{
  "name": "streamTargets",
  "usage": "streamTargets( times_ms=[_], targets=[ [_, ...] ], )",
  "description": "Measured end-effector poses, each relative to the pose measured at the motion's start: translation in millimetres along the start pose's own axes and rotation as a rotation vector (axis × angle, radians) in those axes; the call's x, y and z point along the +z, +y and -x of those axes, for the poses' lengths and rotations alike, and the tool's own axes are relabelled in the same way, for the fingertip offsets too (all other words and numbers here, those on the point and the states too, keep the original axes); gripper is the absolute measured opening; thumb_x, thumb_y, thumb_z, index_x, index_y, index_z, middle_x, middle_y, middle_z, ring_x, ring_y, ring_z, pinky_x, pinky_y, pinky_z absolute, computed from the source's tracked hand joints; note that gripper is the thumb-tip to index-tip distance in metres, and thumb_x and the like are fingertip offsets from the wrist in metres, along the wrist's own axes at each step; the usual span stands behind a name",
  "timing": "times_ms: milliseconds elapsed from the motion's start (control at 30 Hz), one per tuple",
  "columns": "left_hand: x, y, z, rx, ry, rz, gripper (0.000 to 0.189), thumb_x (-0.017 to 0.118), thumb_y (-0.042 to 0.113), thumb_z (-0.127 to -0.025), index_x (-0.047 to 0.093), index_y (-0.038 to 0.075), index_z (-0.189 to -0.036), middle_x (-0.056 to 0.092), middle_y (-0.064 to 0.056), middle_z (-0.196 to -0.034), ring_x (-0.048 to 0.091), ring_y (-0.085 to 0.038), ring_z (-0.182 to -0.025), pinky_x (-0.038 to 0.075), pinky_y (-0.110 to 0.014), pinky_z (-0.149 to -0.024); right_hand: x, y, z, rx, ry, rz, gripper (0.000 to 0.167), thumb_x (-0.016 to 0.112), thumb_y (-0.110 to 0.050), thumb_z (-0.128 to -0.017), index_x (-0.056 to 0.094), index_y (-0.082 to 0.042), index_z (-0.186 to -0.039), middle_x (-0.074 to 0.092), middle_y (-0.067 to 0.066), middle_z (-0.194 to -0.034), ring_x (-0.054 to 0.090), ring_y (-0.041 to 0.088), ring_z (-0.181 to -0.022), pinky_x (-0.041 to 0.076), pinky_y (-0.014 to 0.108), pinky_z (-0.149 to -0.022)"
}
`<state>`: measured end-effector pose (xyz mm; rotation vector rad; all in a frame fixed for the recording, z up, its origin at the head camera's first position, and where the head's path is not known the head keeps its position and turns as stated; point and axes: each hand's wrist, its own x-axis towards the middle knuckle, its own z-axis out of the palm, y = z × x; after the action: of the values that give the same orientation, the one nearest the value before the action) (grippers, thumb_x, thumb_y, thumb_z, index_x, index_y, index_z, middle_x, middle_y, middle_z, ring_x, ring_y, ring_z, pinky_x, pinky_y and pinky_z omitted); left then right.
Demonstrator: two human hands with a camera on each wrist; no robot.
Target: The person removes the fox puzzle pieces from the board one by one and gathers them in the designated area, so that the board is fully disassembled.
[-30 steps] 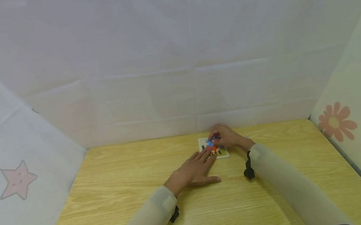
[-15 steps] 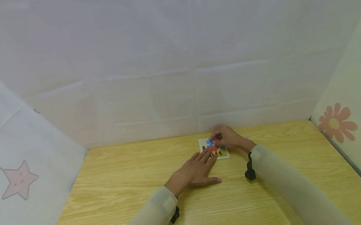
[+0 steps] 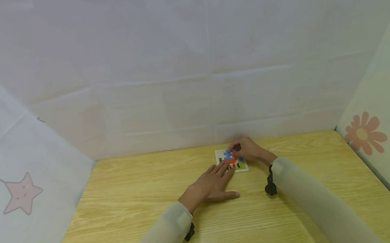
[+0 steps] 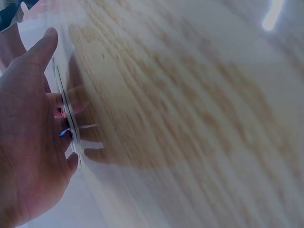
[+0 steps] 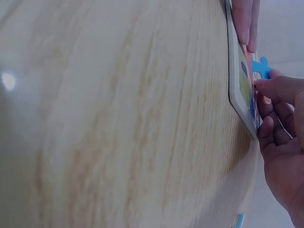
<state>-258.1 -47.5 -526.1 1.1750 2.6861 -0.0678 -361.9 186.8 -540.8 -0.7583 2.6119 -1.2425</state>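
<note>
A small jigsaw puzzle board [image 3: 242, 170] with a white rim lies flat near the table's back edge. Its picture shows red, blue and green patches. My left hand [image 3: 211, 184] rests palm down, fingers straight, their tips on the board's near left part; the thumb points right along the table. From the board's right side my right hand [image 3: 247, 148] pinches a blue puzzle piece [image 5: 262, 65] between thumb and fingers. That piece stands tilted up from the board in the right wrist view. The fingers hide part of the piece and the board's right side.
Beside the right wrist, a small light-blue edged item [image 5: 239, 220] lies on the wooden table [image 3: 143, 181]. A white cloth wall [image 3: 160, 101] rises right behind the table's back edge, close to the right hand. Printed cloth walls stand left and right.
Both hands stay almost in place. The right fingers shift very slightly at the blue piece, and the head view drifts a little.
</note>
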Motion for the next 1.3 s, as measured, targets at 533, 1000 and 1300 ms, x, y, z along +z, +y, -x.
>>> streamTargets(
  times_ms=[533, 1000, 1300],
  targets=[
    [-0.8, 0.3, 0.0, -0.006, -0.007, 0.006, 0.095, 0.037, 0.079, -0.102, 0.017, 0.019, -0.172, 0.006, -0.011, -0.179, 0.008, -0.026, -0.165, 0.016, -0.046, -0.132, -3.2, -0.6, 4.0, 0.061, 0.014, -0.086, 0.02, 0.078, -0.002, -0.095, 0.08, -0.003, -0.114, 0.076, 0.012, -0.108, 0.072, 0.025, -0.095, 0.06, 0.034, -0.078],
    [1.3, -1.5, -0.4, -0.003, -0.001, -0.007, 0.096, 0.035, 0.08, -0.101, 0.018, 0.018, -0.172, 0.009, -0.012, -0.178, 0.009, -0.027, -0.165, 0.018, -0.046, -0.132, -12.5, 0.9, 10.1, 0.027, 0.02, -0.057, 0.019, 0.078, -0.004, -0.096, 0.08, -0.003, -0.115, 0.077, 0.011, -0.107, 0.072, 0.023, -0.095, 0.061, 0.034, -0.081],
    [2.9, -1.8, -0.8, -0.005, 0.001, 0.005, 0.096, 0.035, 0.08, -0.101, 0.018, 0.018, -0.172, 0.007, -0.012, -0.179, 0.009, -0.027, -0.165, 0.017, -0.047, -0.132, -24.7, 1.8, 19.3, 0.025, 0.018, -0.043, 0.019, 0.079, -0.004, -0.095, 0.081, -0.005, -0.114, 0.077, 0.009, -0.108, 0.072, 0.023, -0.097, 0.061, 0.036, -0.081]
  ],
)
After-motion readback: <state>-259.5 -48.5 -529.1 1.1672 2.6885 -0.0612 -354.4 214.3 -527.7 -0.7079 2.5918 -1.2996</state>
